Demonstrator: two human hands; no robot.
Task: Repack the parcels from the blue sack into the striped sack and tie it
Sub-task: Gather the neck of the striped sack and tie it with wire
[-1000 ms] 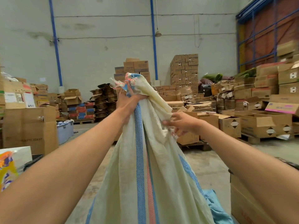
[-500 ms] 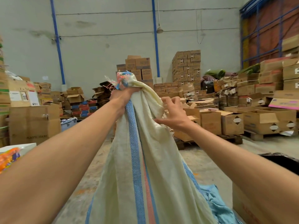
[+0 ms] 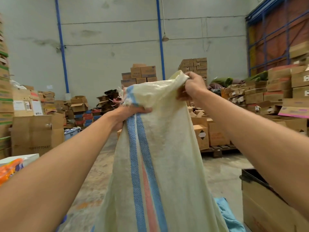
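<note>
The striped sack is cream woven plastic with blue and pink stripes, and it stands upright in front of me. My left hand clenches its neck on the left, just below the frayed top edge. My right hand pinches the top edge higher up on the right, pulling the mouth fabric out into a flap. The blue sack lies crumpled on the floor behind the striped sack at the lower right. No parcels are visible; the inside of the striped sack is hidden.
A cardboard box lined with black plastic stands close on my right. An orange packet on a white box sits at my left. Pallets of cardboard boxes and stacks ring the concrete floor.
My right hand has risen from the sack's side and taken the top edge, spreading it to the right. My left hand has dropped lower with the bunched neck.
</note>
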